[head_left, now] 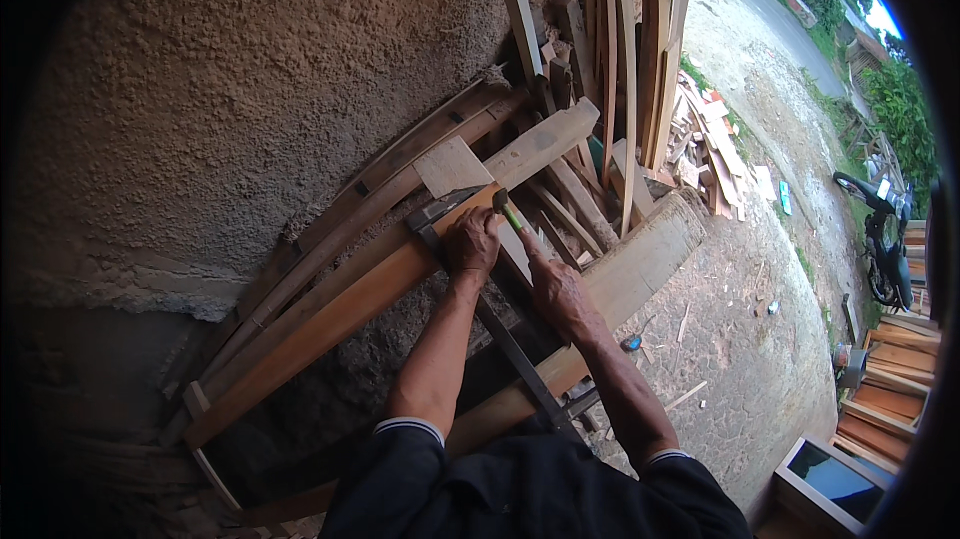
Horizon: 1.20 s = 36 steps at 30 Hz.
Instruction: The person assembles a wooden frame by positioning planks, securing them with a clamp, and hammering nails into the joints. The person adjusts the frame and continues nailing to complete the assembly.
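Observation:
My right hand (562,289) grips a hammer (513,216) by its green handle. The dark hammer head is up beside the fingers of my left hand (472,242). That hand is closed over the end of a reddish-brown wooden board (330,357); whatever its fingers pinch is hidden. A dark metal bar clamp (515,354) runs under my forearms, with its jaw against the board just left of my left hand. A short pale wood block (452,167) and a thick beam (548,144) lie just beyond the board's end.
A rough wall (250,89) rises at the left. Long planks (660,59) lean upright at the back. A heavy timber (645,261) lies right of my hands. Wood scraps (710,144) are heaped outside, with a motorcycle (885,239) and framed wooden panels (880,389) farther right.

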Motion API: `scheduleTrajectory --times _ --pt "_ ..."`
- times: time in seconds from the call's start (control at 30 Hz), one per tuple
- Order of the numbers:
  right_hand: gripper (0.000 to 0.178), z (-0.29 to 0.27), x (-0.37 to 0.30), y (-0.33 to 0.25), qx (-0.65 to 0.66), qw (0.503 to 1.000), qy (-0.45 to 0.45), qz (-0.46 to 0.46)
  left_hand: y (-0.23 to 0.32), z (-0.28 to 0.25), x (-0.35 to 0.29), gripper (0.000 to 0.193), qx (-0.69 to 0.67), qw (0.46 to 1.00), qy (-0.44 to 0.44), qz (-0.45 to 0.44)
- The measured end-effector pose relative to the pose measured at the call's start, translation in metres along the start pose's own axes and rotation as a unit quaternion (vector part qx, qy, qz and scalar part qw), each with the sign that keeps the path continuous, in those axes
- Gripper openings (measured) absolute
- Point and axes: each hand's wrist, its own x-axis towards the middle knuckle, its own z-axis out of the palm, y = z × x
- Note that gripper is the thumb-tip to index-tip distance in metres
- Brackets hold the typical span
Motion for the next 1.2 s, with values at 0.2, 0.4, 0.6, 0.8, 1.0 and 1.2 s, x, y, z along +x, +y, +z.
scheduleTrajectory --times 0.2,0.4,0.6,0.8,1.0,1.2 --pt "0.076 0.004 0.008 0.010 0.028 0.997 0.061 -0.047 -0.030 -0.017 0.020 0.024 0.060 0.991 0.073 0.098" --pt "0.070 -0.002 -0.001 -0.006 0.024 0.996 0.077 -0.046 -0.038 -0.018 0.023 0.017 0.101 0.993 0.014 0.062" --pt "0.067 -0.005 0.009 -0.008 0.003 0.999 -0.029 0.023 -0.036 -0.016 0.025 0.018 0.085 0.996 -0.001 0.040" --pt "0.067 0.000 0.001 -0.001 0.013 0.988 0.129 -0.079 -0.039 -0.015 0.024 0.019 0.085 0.994 0.019 0.062" --pt "0.068 -0.004 0.005 0.001 0.004 1.000 0.008 0.005 -0.036 -0.014 0.023 0.017 0.098 0.995 0.010 0.033" --pt "0.069 -0.002 0.004 -0.004 0.024 0.964 0.196 -0.178 -0.040 -0.011 0.025 0.019 0.087 0.996 0.005 0.036"
